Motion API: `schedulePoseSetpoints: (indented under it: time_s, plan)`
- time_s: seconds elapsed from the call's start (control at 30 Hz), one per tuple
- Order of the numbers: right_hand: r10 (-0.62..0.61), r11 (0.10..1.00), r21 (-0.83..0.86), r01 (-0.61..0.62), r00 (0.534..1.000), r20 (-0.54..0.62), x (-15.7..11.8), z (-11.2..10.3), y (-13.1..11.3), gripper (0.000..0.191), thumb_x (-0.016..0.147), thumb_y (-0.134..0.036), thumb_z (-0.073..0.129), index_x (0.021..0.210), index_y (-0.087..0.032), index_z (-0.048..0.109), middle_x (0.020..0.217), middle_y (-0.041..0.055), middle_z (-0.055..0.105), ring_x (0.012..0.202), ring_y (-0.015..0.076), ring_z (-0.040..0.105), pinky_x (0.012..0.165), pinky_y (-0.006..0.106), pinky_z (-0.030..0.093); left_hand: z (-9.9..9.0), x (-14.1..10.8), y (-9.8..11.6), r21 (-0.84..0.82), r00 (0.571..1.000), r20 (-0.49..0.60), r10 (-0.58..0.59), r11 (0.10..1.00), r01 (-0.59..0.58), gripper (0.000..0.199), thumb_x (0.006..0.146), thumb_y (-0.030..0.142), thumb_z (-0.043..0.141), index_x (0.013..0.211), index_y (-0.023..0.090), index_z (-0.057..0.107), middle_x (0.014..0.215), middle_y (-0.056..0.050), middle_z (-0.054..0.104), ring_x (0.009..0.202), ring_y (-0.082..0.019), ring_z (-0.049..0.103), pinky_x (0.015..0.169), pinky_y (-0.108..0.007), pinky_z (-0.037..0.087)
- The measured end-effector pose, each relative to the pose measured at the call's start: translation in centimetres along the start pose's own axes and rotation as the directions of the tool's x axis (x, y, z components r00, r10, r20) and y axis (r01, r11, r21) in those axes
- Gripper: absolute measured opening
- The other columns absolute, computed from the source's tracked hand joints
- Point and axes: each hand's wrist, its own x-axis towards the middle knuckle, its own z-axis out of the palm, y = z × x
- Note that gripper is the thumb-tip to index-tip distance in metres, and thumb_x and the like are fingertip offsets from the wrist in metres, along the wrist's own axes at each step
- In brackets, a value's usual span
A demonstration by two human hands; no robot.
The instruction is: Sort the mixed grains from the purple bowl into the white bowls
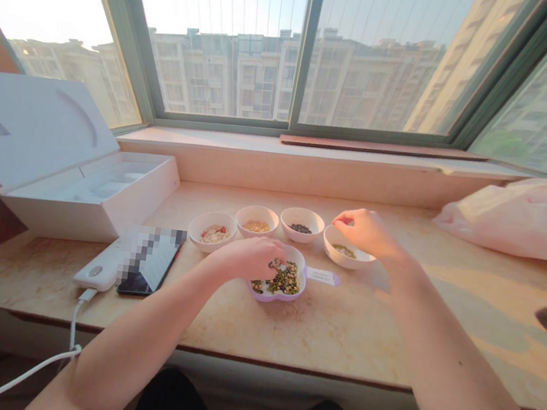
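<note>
A white and lilac handled dish [275, 297] holds mixed green, black and tan beans [285, 278]. My left hand [256, 258] is over its left side, fingers bent together down at the beans; what they pinch is too small to tell. My right hand [362, 227] hangs above the rightmost white bowl [346, 262], which has small green beans [344, 250] in it. Thumb and fingertips there are pressed together, and anything between them is hidden. Three more white bowls stand in a row: one with dark beans [299, 228], one with tan grains [256, 226], one with pale and reddish pieces [215, 234].
On the left are an open white box [88, 194], a white power bank [102, 263] with a cable, and a phone [152, 266]. A plastic bag [518, 217] lies at the right. Windows [301, 54] rise behind the counter [336, 341].
</note>
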Motion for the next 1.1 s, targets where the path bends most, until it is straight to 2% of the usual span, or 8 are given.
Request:
schedulePoseSetpoints:
  time_s: [0.23, 0.33, 0.53, 0.7, 0.9, 1.1]
  plan:
    - [0.086, 0.992, -0.096, -0.079, 0.994, 0.072, 0.6, 0.4, 1.9, 0.022, 0.082, -0.022, 0.060, 0.087, -0.022, 0.082, 0.104, 0.0089, 0.081, 0.091, 0.0242, 0.072, 0.069, 0.029, 0.047, 0.6, 0.3, -0.2, 0.069, 0.999, 0.050, -0.012, 0.998, 0.008, 0.025, 0.083, 0.007, 0.055, 0.091, 0.019, 0.075, 0.110, -0.005, 0.075, 0.108, -0.020, 0.068, 0.096, -0.029, 0.052]
    - [0.112, 0.987, -0.120, -0.103, 0.991, 0.073, 0.9, 0.6, 2.6, 0.022, 0.082, -0.022, 0.062, 0.088, -0.023, 0.082, 0.105, 0.0086, 0.081, 0.088, 0.0236, 0.073, 0.068, 0.029, 0.048, 0.7, 0.4, -0.2, 0.052, 0.998, 0.055, -0.018, 0.999, 0.015, 0.031, 0.084, 0.003, 0.053, 0.097, 0.019, 0.076, 0.112, -0.004, 0.075, 0.109, -0.019, 0.067, 0.099, -0.028, 0.050]
    - [0.118, 0.986, -0.131, -0.102, 0.986, 0.117, 1.1, 1.2, 3.8, 0.021, 0.081, -0.021, 0.064, 0.090, -0.024, 0.083, 0.108, 0.0079, 0.081, 0.087, 0.0227, 0.073, 0.070, 0.029, 0.050, 1.1, 0.6, -0.5, -0.017, 0.996, 0.057, -0.074, 0.997, 0.075, 0.037, 0.087, 0.003, 0.048, 0.101, 0.022, 0.077, 0.113, -0.004, 0.075, 0.106, -0.019, 0.067, 0.094, -0.028, 0.049]
    - [0.145, 0.983, -0.133, -0.128, 0.982, 0.125, 1.0, 1.3, 3.2, 0.022, 0.084, -0.023, 0.064, 0.094, -0.025, 0.083, 0.110, 0.0086, 0.080, 0.090, 0.0235, 0.073, 0.072, 0.029, 0.050, 1.4, 0.9, -0.8, -0.030, 0.997, 0.060, -0.042, 0.999, 0.044, 0.037, 0.084, 0.003, 0.047, 0.098, 0.019, 0.077, 0.112, -0.007, 0.073, 0.107, -0.021, 0.066, 0.095, -0.030, 0.048]
    - [0.143, 0.981, -0.150, -0.120, 0.978, 0.154, 0.9, 1.1, 2.4, 0.021, 0.084, -0.027, 0.067, 0.097, -0.023, 0.083, 0.110, 0.0109, 0.080, 0.092, 0.0253, 0.073, 0.073, 0.030, 0.050, 0.7, 0.9, -0.2, -0.044, 0.993, 0.100, -0.055, 0.997, 0.059, 0.034, 0.083, 0.003, 0.046, 0.095, 0.019, 0.074, 0.106, -0.007, 0.072, 0.100, -0.020, 0.064, 0.089, -0.029, 0.048]
    - [0.151, 0.983, -0.134, -0.126, 0.970, 0.192, 0.8, 0.6, 1.8, 0.023, 0.085, -0.032, 0.067, 0.099, -0.023, 0.082, 0.107, 0.0102, 0.081, 0.094, 0.0253, 0.073, 0.072, 0.030, 0.049, 0.2, 0.5, -0.2, -0.110, 0.987, 0.149, -0.061, 0.991, 0.078, 0.036, 0.083, 0.002, 0.047, 0.106, 0.018, 0.069, 0.110, -0.005, 0.070, 0.103, -0.019, 0.064, 0.089, -0.027, 0.048]
